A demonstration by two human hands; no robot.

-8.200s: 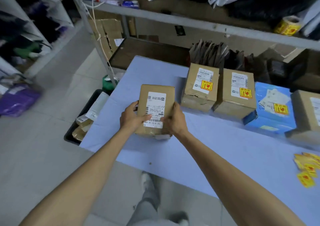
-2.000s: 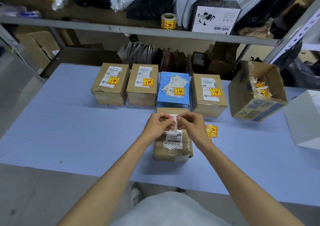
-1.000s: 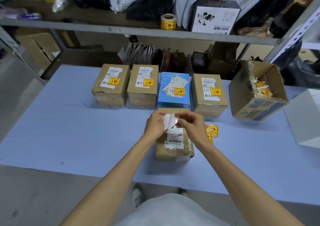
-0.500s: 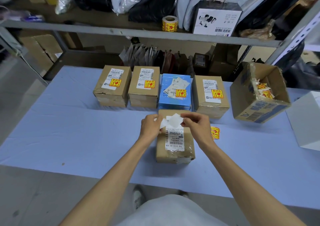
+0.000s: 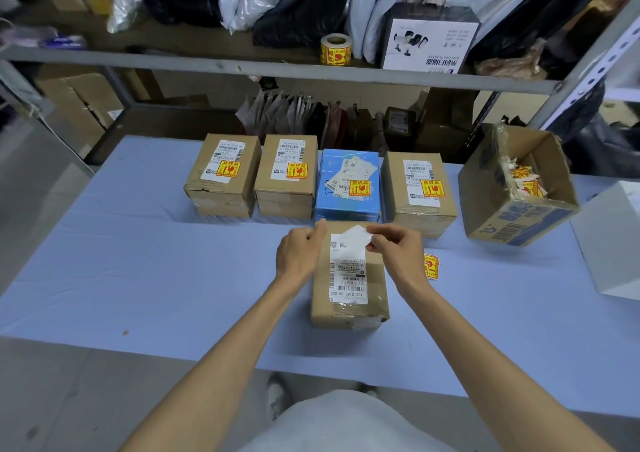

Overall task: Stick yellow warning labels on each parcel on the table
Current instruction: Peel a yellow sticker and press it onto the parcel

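A brown parcel [image 5: 349, 278] lies flat on the blue surface [image 5: 138, 261], close to the person. It has a white address sticker but no yellow one. The right hand [image 5: 398, 254] pinches a small white paper [image 5: 356, 235] with its fingers, just above the far end of the parcel. The left hand [image 5: 299, 256] rests by the parcel's left edge, fingers curled shut and holding nothing. Loose yellow labels [image 5: 431, 266] lie on the surface just right of the right hand. Behind, four parcels [image 5: 287, 178] stand in a row, each with a yellow label.
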